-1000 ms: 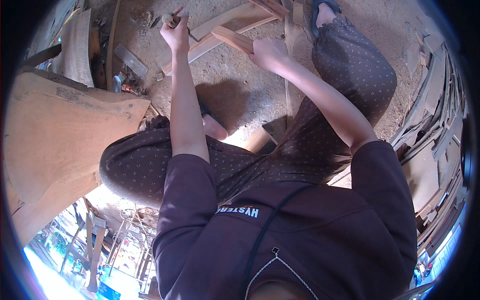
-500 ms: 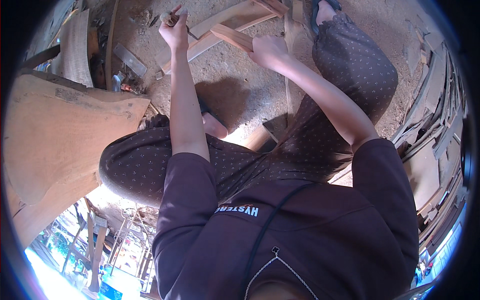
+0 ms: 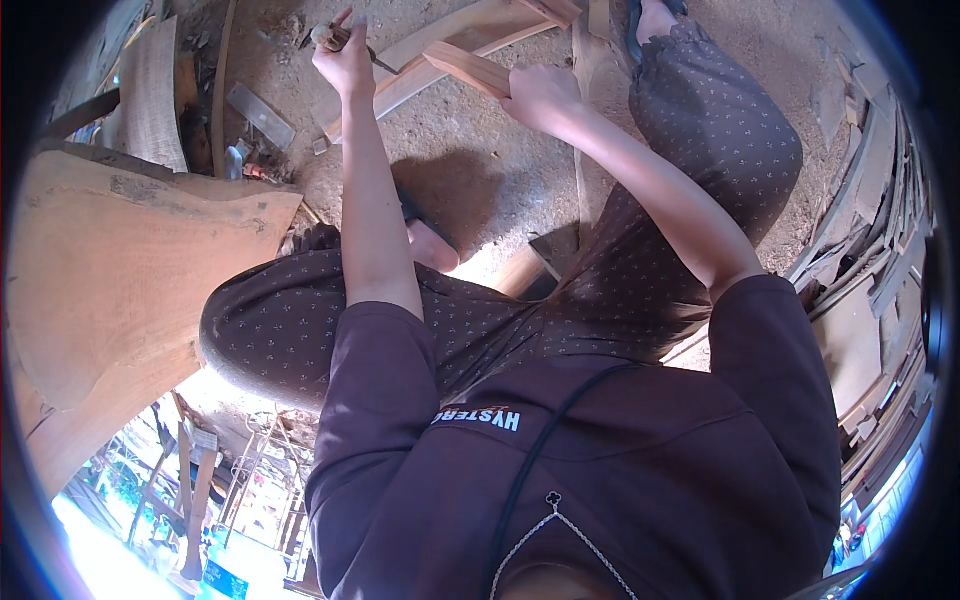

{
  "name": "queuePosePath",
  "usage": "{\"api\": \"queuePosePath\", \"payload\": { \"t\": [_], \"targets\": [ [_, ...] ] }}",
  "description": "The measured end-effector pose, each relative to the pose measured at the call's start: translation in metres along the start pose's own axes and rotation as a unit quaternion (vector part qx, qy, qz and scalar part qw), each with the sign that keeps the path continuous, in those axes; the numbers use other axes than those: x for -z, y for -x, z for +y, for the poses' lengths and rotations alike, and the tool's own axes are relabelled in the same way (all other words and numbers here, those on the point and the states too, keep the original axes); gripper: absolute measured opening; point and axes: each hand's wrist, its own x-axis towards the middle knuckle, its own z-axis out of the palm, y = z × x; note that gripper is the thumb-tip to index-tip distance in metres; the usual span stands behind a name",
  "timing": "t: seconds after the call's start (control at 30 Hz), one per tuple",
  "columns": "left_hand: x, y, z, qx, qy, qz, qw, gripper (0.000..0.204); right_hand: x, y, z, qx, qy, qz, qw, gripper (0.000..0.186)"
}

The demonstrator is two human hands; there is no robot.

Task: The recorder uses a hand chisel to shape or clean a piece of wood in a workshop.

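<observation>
My left hand point(image 3: 343, 68) is closed round the wooden handle of a chisel point(image 3: 384, 66). Its thin dark blade points right and down over a long plank point(image 3: 430, 48) lying on the ground. Wrapped in my right hand point(image 3: 543, 98) is one end of a wooden block point(image 3: 466, 69), like a flat club. The block's free end points left, close to the chisel's tip but apart from it. How the tip meets the plank is too small to tell.
A broad light wood slab point(image 3: 150, 270) stands by my left knee. Stacked offcuts point(image 3: 870, 230) line the right side. A small board point(image 3: 262, 117) and a short wood piece point(image 3: 524, 272) lie on the dirt floor. A bottle point(image 3: 222, 575) is at lower left.
My left hand and the chisel have shifted very slightly left. My right hand and the wooden block have moved slightly right. Both grips are the same.
</observation>
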Motion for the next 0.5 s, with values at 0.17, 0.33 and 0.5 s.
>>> {"api": "queuePosePath", "payload": {
  "t": [0.17,0.33,0.5],
  "targets": [
    [0.000,0.003,0.002,-0.019,-0.016,0.039,0.999,0.024,-0.002,-0.001,0.001,0.007,0.006,0.006,1.000,0.034],
    [0.006,-0.003,-0.005,-0.025,-0.019,0.030,0.999,0.025,-0.003,0.000,0.001,0.006,0.004,0.008,1.000,0.033],
    [0.011,-0.006,-0.008,-0.031,-0.038,-0.049,0.998,0.028,-0.001,0.001,0.001,-0.004,-0.007,0.003,1.000,0.025]
  ]
}}
